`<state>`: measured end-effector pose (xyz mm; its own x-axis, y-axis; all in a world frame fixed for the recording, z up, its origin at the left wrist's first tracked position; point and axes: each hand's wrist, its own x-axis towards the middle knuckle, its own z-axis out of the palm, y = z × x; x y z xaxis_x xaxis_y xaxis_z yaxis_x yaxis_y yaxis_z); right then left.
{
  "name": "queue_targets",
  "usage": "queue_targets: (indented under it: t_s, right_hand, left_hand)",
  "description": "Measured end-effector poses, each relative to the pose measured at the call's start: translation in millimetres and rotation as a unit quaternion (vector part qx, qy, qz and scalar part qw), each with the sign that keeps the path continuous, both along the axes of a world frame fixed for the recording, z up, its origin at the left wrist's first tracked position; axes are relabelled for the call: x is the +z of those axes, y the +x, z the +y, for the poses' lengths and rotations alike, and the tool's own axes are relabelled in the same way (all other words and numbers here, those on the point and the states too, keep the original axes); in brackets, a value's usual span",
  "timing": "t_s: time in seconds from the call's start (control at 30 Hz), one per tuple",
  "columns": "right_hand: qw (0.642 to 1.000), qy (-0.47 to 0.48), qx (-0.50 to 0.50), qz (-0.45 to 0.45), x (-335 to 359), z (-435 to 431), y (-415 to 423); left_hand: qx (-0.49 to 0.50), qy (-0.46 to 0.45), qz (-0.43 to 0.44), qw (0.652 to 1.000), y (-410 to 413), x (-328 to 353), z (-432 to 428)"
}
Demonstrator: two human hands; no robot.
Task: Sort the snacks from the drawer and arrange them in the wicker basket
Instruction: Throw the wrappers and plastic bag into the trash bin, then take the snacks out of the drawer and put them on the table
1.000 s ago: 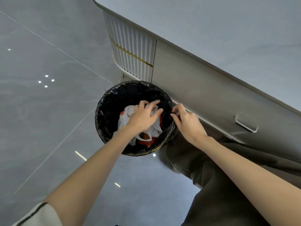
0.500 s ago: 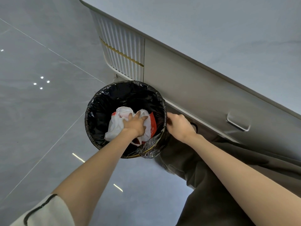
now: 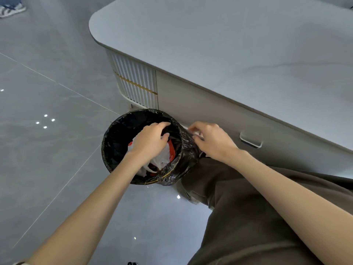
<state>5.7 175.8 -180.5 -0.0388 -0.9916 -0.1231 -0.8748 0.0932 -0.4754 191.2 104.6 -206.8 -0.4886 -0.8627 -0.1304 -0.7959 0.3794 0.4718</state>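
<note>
In the upper left corner of the frame a patterned shoe (image 3: 11,9) is standing on the glossy grey floor (image 3: 47,150). Left of centre a round bin (image 3: 170,175) is sitting on that floor, just in front of the cabinet, and a black liner (image 3: 118,138) is folding over its rim. A crumpled white and red plastic bag (image 3: 162,155) is lying inside it. The person's left hand (image 3: 150,143) is reaching into the mouth of the bin, above the bag, with its fingers curling toward the far side of the liner; I cannot tell whether they are gripping anything. Just to the right, the right hand (image 3: 214,144) is resting at the bin's outer edge, its bent fingertips pinching the liner there. Behind both hands the drawer (image 3: 200,104) is sitting closed in the cabinet front, its handle (image 3: 250,140) showing right of the right hand. The pale tabletop (image 3: 229,44) is filling the upper right of the frame. Olive trousers (image 3: 238,217) are taking up the lower right, touching the bin's side.
</note>
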Motion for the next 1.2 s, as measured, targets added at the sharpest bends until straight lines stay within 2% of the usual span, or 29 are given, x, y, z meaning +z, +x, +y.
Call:
queue_targets:
  t_s: [0.13, 0.33, 0.57, 0.77, 0.9, 1.0, 1.1, 1.2]
  right_hand:
    - [0.996, -0.086, -0.009, -0.014, 42, 26, -8]
    - [0.982, -0.175, -0.074, -0.008, 102, 74, -46]
    - [0.95, -0.24, -0.198, 0.009, 155, 135, -116]
    - [0.914, -0.268, -0.294, 0.081, 188, 197, -187]
    - [0.874, -0.278, -0.365, 0.16, 207, 231, -237]
    - [0.861, -0.216, -0.411, 0.207, 215, 245, -281]
    - [0.877, -0.1, -0.419, 0.214, 213, 254, -318]
    - [0.896, -0.089, -0.383, 0.205, 211, 263, -333]
  left_hand:
    - [-0.015, -0.061, 0.046, 0.997, -7, 53, 24]
    - [-0.068, -0.135, 0.107, 0.983, -41, 123, 55]
    - [-0.141, -0.153, 0.144, 0.967, -135, 177, 81]
    - [-0.238, -0.151, 0.158, 0.946, -238, 221, 115]
    - [-0.297, -0.155, 0.169, 0.927, -300, 244, 138]
    - [-0.33, -0.158, 0.166, 0.916, -344, 257, 150]
    - [-0.357, -0.157, 0.159, 0.907, -382, 265, 159]
    - [-0.366, -0.148, 0.152, 0.906, -410, 266, 165]
